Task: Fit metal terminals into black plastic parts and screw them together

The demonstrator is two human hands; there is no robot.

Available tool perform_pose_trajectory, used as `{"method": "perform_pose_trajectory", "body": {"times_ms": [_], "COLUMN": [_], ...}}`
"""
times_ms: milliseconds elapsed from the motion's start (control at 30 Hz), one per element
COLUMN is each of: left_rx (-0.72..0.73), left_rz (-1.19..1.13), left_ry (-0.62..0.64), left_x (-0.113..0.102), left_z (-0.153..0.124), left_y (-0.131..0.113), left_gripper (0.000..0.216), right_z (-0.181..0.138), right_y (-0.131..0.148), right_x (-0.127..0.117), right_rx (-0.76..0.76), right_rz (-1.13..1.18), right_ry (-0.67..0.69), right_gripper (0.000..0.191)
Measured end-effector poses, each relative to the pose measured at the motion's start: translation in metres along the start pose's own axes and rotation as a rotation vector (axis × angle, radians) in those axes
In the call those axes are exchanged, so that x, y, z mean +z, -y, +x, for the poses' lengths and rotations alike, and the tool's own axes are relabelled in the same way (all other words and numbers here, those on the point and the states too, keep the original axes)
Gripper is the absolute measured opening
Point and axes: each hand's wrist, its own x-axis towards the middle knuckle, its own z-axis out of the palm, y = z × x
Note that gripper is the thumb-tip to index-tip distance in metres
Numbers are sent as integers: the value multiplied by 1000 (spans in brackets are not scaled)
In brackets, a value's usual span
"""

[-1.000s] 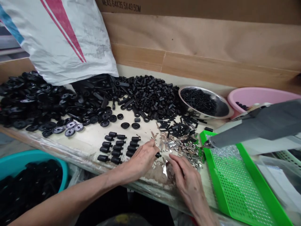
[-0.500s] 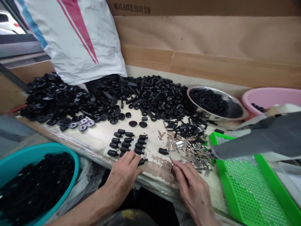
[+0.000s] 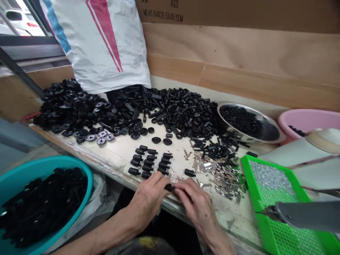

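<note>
**Left hand (image 3: 147,202) and right hand (image 3: 195,207) together on one black plastic spacer (image 3: 169,187)**

Item: short, matt black cylinder, partly hidden by the fingers, pinched between both hands just above the front edge of the pale worktop (image 3: 175,150). Hands close together, fingertips nearly meeting around it.

Also present: neat rows of similar black spacers (image 3: 148,161) just beyond the left hand; one loose spacer (image 3: 190,173); a heap of silver metal clips (image 3: 221,177) near the right hand; a steel bowl (image 3: 239,108) of black pieces; a green perforated tray (image 3: 247,170) with a grey tool (image 3: 305,214) over it; a teal basin (image 3: 53,161) of black parts below the bench.
</note>
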Motion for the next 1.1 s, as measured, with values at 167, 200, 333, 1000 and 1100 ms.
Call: {"method": "perform_pose_trajectory", "body": {"times_ms": [167,200,333,1000,1100], "left_rx": [-73,-94,-77,47,72], "left_rz": [-321,-360,-479,-445,-443], "left_ry": [-31,-19,58,89,83], "left_x": [-11,-13,-17,-13,-12], "left_z": [5,6,9,15,16], "left_y": [-6,-6,-7,-16,-15], "left_gripper": [17,18,21,29,29], "right_z": [-4,-6,-13,-18,-18], "right_y": [9,10,9,13,12], "right_x": [-14,-15,-18,-20,-19], "right_rx": [-56,-88,-180,-41,4], "right_rz": [83,82,11,-6,19], "right_ry": [-30,-31,-24,13,45], "right_gripper": [15,16,25,15,16]}}
